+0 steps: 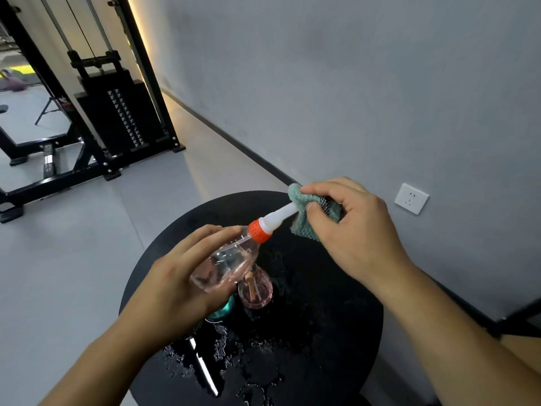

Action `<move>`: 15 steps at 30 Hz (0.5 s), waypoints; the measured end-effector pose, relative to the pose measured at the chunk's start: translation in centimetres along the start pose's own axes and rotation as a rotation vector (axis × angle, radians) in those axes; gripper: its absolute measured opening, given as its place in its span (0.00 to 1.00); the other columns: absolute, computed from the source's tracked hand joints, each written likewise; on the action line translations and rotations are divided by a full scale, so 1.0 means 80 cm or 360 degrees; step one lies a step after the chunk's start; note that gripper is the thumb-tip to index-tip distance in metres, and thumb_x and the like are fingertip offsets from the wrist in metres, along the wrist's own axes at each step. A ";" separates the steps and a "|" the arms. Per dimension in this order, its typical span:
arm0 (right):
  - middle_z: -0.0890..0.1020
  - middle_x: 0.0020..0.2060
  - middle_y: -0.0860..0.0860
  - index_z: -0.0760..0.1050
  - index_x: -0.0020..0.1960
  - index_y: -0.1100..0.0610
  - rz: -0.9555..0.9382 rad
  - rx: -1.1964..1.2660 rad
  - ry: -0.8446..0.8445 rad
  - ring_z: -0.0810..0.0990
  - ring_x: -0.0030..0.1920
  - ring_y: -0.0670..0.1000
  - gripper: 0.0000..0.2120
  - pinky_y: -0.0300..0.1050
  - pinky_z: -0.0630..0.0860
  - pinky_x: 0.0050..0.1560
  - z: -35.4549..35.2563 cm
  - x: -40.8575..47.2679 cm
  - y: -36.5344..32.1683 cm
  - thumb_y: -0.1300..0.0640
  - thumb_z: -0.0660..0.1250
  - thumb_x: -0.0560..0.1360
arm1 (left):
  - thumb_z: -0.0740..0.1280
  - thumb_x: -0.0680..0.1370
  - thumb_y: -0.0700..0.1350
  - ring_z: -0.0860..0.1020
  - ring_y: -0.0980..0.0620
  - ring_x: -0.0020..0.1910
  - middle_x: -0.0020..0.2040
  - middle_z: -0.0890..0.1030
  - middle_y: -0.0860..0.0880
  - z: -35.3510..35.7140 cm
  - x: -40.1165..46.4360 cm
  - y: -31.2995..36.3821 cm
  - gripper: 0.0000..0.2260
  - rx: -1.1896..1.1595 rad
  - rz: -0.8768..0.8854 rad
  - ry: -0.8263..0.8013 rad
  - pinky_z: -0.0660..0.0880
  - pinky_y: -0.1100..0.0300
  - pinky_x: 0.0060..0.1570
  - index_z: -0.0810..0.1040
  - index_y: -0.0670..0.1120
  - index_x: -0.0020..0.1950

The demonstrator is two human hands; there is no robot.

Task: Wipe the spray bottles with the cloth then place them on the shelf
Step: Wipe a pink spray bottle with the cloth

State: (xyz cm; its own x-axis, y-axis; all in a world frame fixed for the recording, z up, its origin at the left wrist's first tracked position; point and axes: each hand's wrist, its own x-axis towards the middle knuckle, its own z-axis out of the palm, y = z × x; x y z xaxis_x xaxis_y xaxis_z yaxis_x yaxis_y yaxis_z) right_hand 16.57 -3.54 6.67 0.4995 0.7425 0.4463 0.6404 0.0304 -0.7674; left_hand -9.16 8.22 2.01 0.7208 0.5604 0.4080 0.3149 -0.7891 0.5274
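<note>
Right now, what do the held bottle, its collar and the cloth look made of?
Bottle: clear, glossy, likely plastic; liquid shows through. Collar: orange, ribbed, likely plastic. Cloth: teal, matte, nubby weave, probably microfibre.

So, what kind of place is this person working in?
Most likely a gym. A black cable machine with a weight stack stands by the wall, and a bench frame sits on the grey floor beyond the round black table.
</note>
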 end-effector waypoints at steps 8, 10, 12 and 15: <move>0.82 0.53 0.40 0.86 0.58 0.52 -0.0278 -0.0057 -0.0240 0.81 0.57 0.40 0.11 0.27 0.73 0.58 0.013 -0.016 -0.017 0.62 0.72 0.78 | 0.83 0.70 0.43 0.80 0.56 0.63 0.72 0.72 0.66 0.001 0.003 0.002 0.42 0.0160 -0.0068 -0.0015 0.83 0.52 0.51 0.70 0.70 0.77; 0.82 0.53 0.41 0.86 0.58 0.52 -0.0318 -0.0061 -0.0236 0.81 0.56 0.41 0.11 0.28 0.74 0.59 0.014 -0.017 -0.018 0.62 0.72 0.78 | 0.83 0.70 0.43 0.80 0.54 0.65 0.72 0.73 0.64 0.000 0.002 -0.001 0.41 0.0122 -0.0089 -0.0009 0.83 0.48 0.55 0.70 0.70 0.76; 0.82 0.53 0.41 0.86 0.58 0.52 -0.0239 -0.0064 -0.0139 0.81 0.55 0.39 0.11 0.26 0.72 0.56 0.012 -0.011 -0.012 0.61 0.72 0.78 | 0.84 0.70 0.42 0.79 0.54 0.67 0.73 0.74 0.62 -0.002 0.002 -0.003 0.41 0.0078 -0.0095 0.0027 0.82 0.47 0.59 0.72 0.69 0.76; 0.82 0.52 0.39 0.85 0.58 0.49 -0.0033 -0.0063 -0.0031 0.79 0.53 0.34 0.11 0.21 0.69 0.49 0.006 0.000 0.002 0.61 0.72 0.79 | 0.84 0.69 0.39 0.78 0.55 0.69 0.74 0.74 0.61 -0.002 0.003 -0.001 0.42 0.0018 -0.0083 0.0059 0.82 0.49 0.60 0.73 0.68 0.75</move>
State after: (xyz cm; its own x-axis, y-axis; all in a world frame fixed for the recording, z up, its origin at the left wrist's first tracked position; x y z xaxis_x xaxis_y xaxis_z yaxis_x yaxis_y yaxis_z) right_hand 16.42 -3.21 6.35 0.4748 0.7549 0.4524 0.6733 0.0194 -0.7391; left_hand -9.10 8.46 2.19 0.6798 0.6095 0.4079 0.3583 -0.7613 0.5404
